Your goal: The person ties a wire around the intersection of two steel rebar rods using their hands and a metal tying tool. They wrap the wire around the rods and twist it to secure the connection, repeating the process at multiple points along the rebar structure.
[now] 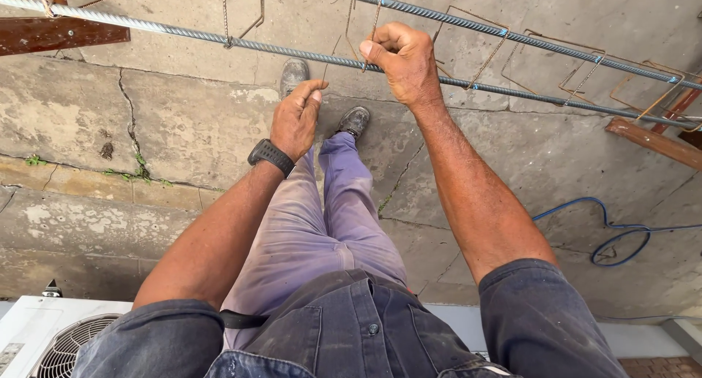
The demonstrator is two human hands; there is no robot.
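The right hand (401,62) sits near 12 o'clock in the head view, closed in a fist around a thin rusty wire stirrup (363,38) where it meets the near steel rebar (219,39), a ribbed grey bar that runs from about 10 o'clock down toward 3 o'clock. The thumb presses along the side of the fist, and the knuckles cover the spot where stirrup and bar cross, so whether the fingers also wrap the bar cannot be told. The left hand (295,119) hangs lower, just left of centre, clear of the bar and touching nothing; its fingers are loosely curled and pointing up toward the bar, half open, with nothing visibly held. A black wristwatch (270,156) bands that wrist. A second rebar (504,33) runs roughly parallel beyond the first, at 1 to 2 o'clock, and several more rusty stirrups (585,72) hang across both bars toward 2 o'clock, spaced apart. At 10 o'clock the bars rest on a brown wooden trestle (51,33), and another wooden piece (654,142) shows at 3 o'clock. Beneath all this lies a cracked concrete floor (183,129), with the person's purple trousers (322,217) and worn shoes below the hands. A blue hose (610,235) curls on the floor at 4 o'clock, and a white fan unit (44,334) sits at 8 o'clock.
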